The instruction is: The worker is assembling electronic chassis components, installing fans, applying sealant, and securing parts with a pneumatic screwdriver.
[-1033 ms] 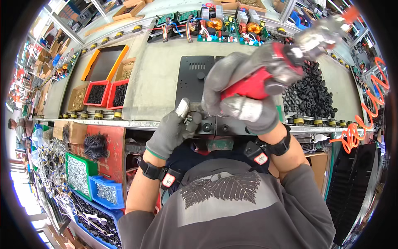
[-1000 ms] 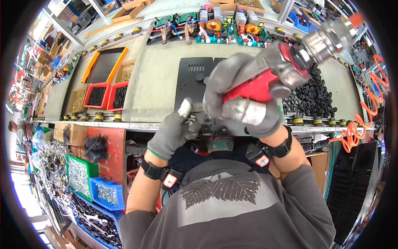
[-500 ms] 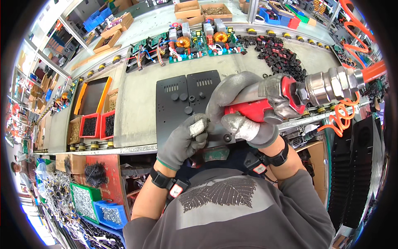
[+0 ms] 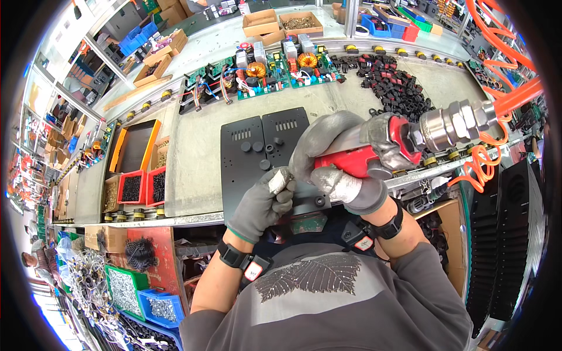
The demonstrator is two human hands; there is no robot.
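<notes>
My right hand (image 4: 360,198), in a grey work glove, is wrapped around a red and grey air-powered tool (image 4: 351,161). Its metal coupling points right, toward an orange hose, and its working tip is hidden. At its left, my gloved left hand (image 4: 257,206) is closed with thumb and fingertips together; whatever they pinch is too small or hidden to name. Both hands hover over two black metal panels (image 4: 241,167) lying side by side, with slots at their far ends. Several round black knob-like parts (image 4: 257,147) sit on the panels.
Circuit boards (image 4: 263,82) with copper coils stand beyond the panels. A heap of small black parts (image 4: 395,85) lies at far right. Red bins (image 4: 132,188) are on the left, coiled orange hose (image 4: 480,158) at right. Below left are green and blue bins (image 4: 161,309) of metal parts.
The view has shifted slightly. My left hand stays pinched near the tool, and my right hand keeps its hold on it, with little movement over the panels.
</notes>
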